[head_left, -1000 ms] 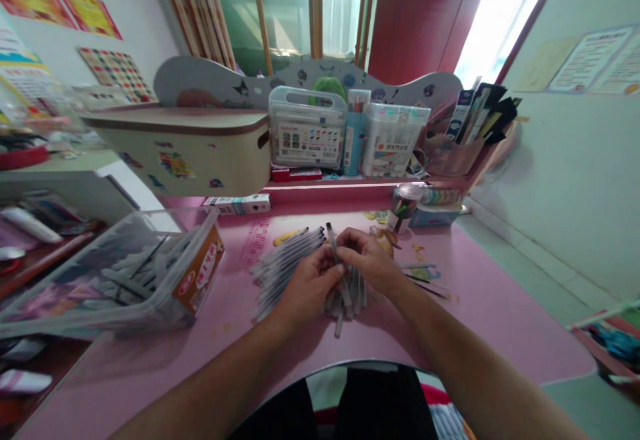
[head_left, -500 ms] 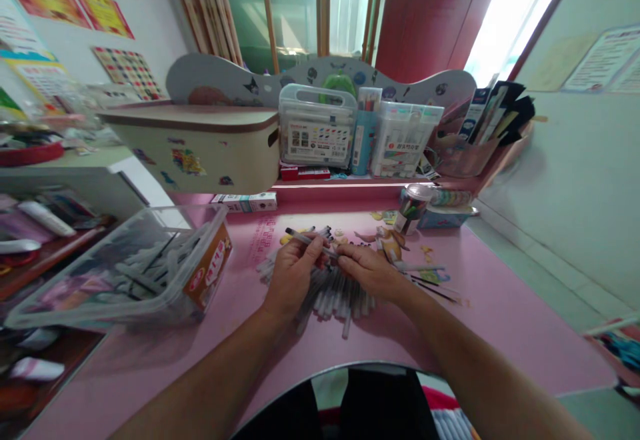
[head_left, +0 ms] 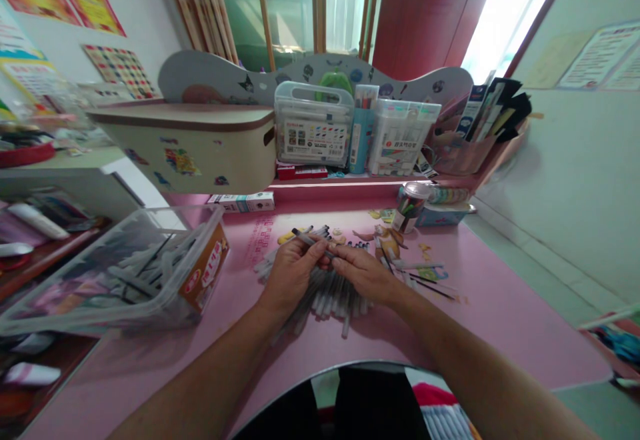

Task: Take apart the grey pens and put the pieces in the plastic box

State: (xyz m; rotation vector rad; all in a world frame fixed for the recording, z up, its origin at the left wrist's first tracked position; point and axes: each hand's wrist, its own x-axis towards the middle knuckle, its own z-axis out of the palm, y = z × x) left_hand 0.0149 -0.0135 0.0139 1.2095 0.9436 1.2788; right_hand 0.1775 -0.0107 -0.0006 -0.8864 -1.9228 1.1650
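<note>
My left hand is closed around a slim marker pen, whose dark end sticks out to the upper left. At the other end of this pen, the fingers of my right hand pinch together, meeting my left fingertips. My fingers hide the middle and lower end of the pen. Beneath both hands a heap of pale grey markers lies fanned out on the pink desk. A few loose pens and thin black sticks lie right of my right hand.
A clear plastic bin of pens stands at the left. Behind are a cream storage box, a clear marker case and a pen holder on the shelf. A clear jar stands at the desk's back right.
The view has shifted slightly. Both hands stay over the heap, holding the pen, and have drawn a little closer together. Another pale piece now shows right of my right hand.
</note>
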